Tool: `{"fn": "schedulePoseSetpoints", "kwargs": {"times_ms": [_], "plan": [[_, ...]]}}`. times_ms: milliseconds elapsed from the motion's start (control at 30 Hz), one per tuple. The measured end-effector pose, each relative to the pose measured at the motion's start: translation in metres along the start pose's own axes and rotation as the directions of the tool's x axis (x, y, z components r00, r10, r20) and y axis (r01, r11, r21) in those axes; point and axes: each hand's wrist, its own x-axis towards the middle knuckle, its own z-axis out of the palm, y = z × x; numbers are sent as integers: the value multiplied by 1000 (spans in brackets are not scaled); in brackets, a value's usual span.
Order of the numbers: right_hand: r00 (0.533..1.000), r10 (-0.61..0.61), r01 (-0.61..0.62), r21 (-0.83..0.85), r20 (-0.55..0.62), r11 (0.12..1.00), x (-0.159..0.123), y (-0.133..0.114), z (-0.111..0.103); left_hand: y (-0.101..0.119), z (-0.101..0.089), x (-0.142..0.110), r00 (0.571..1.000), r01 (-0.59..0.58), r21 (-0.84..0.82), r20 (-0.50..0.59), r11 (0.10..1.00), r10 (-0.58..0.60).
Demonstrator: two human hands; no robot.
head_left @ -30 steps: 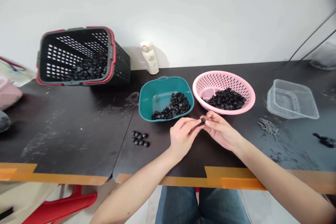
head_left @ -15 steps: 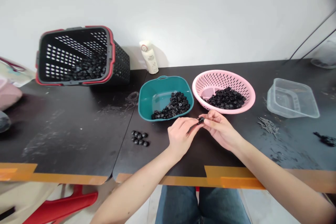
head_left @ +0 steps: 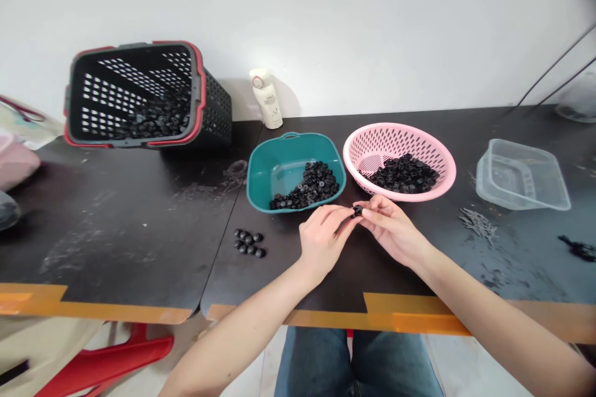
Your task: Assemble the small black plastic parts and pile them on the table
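My left hand and my right hand meet over the black table, just in front of the bowls. Both pinch one small black round part between their fingertips. A thin dark pin seems to stick out of it toward my left hand. Behind my hands a teal bowl holds a heap of black ring parts. A pink perforated basket to its right holds more black parts. Several finished black pieces lie in two short rows left of my left hand.
A black crate with a red rim lies tilted at the back left with black parts inside. A white bottle stands against the wall. A clear plastic tub and a pile of thin metal pins are on the right. Orange tape edges the table.
My hands stay together on the small part, with only slight finger movement. The camera has shifted a little, so everything sits slightly higher in view.
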Motion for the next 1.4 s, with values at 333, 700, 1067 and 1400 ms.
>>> {"fn": "schedulePoseSetpoints", "kwargs": {"times_ms": [333,700,1067,1400], "plan": [[989,-143,126,-258,-46,958,-4,-2,1,-3,-1,0,997,-75,104,37,992,71],[999,-30,28,-140,-11,990,-7,-4,5,-3,0,-1,987,-157,133,36,979,154],[997,-56,57,-29,45,998,-7,-3,1,-2,-1,3,997,4,-118,78,993,6],[988,-152,154,-194,27,969,-13,-2,3,0,-3,2,998,-70,-161,-22,985,67]]}}
